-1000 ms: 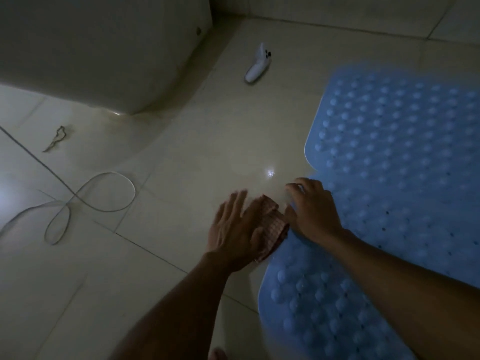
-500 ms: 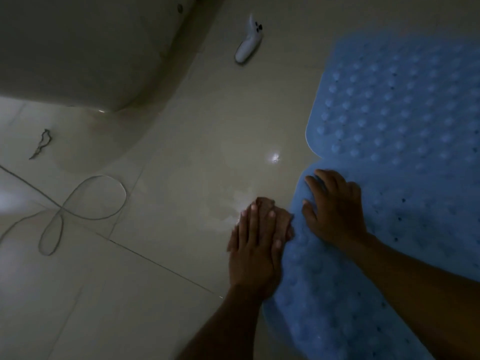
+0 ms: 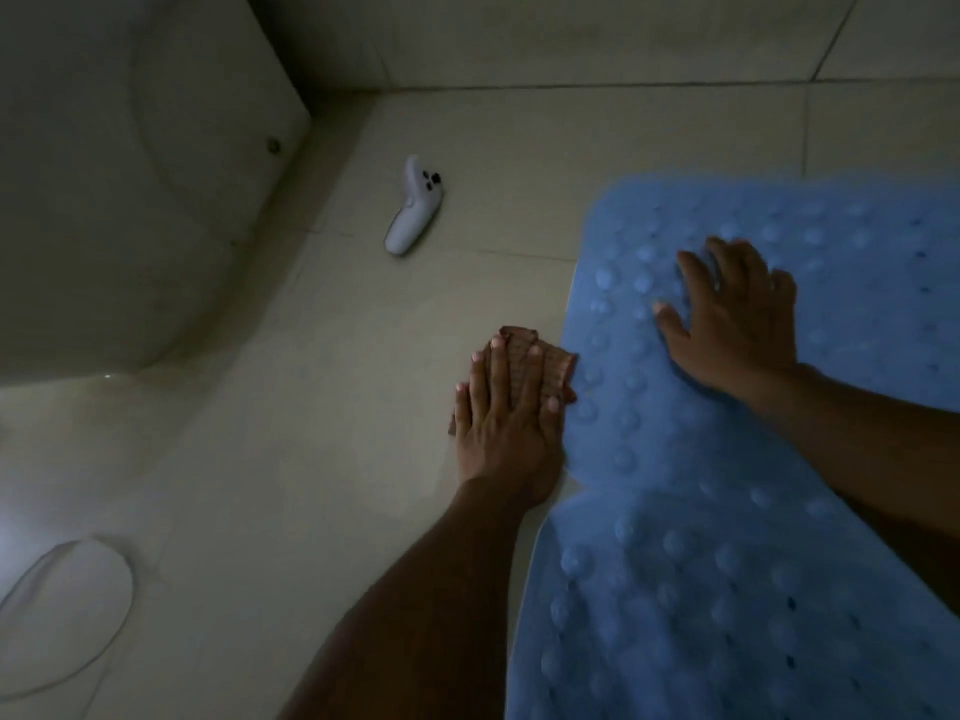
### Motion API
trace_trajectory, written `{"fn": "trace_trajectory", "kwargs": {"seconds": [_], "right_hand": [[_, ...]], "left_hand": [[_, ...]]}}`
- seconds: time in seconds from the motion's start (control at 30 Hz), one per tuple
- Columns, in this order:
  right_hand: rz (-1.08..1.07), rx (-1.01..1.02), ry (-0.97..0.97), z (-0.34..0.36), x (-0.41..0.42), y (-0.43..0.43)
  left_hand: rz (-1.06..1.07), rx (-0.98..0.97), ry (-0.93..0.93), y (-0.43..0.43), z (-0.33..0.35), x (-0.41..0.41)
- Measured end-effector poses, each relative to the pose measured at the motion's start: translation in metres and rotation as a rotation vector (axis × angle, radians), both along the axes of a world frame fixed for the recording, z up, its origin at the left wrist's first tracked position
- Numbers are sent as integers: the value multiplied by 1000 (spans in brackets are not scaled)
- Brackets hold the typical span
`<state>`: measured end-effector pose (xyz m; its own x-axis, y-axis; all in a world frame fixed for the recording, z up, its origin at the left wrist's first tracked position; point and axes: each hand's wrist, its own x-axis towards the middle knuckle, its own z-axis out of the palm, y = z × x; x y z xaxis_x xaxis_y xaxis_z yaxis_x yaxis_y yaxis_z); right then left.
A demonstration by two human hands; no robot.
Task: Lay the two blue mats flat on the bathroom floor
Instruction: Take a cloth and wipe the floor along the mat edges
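Observation:
A blue studded mat lies on the tiled floor at the right. A second blue mat lies nearer me, and its far edge overlaps the first. My right hand rests flat on the far mat with fingers spread, holding nothing. My left hand presses flat on a small pinkish checked cloth on the floor, right against the mat's left edge. Most of the cloth is hidden under my fingers.
A white hand controller lies on the tiles beyond my left hand. A large white fixture fills the upper left. A loop of white cable lies at the bottom left. The wall runs along the top.
My right hand has slid away from me across the far mat. My left hand stays flat on the cloth. The camera has shifted, so the controller sits lower in view.

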<state>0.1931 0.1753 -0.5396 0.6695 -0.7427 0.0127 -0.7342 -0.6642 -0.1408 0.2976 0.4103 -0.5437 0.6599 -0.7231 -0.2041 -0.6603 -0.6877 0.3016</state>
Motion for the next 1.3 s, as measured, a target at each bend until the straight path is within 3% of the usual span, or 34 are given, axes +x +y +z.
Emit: {"fn": "trace_trajectory", "kwargs": {"seconds": [0.1,0.43,0.67,0.93,1.07,1.2,1.3], "right_hand": [[-31,9,66,-14,-11,-10],[-1,66,30,-1,-13,-2],[-10,44,-15,1,-13,-4],[-32,149,-74,6,-12,-6],[-37,178,-86,6,-11,-7],[-36,184,-52,7,-9,-5],[-22,162,-14,9,-8,-6]], "left_hand": [[-17,27,1,-1,5,3],[88,244,165,-22,32,7],[95,108,104,-117,21,50],[-169,15,-51,-235,13,119],[-222,-48,-57,-240,14,132],[-103,-99,-112,-203,19,108],[-46,-61,-43,-198,19,95]]}}
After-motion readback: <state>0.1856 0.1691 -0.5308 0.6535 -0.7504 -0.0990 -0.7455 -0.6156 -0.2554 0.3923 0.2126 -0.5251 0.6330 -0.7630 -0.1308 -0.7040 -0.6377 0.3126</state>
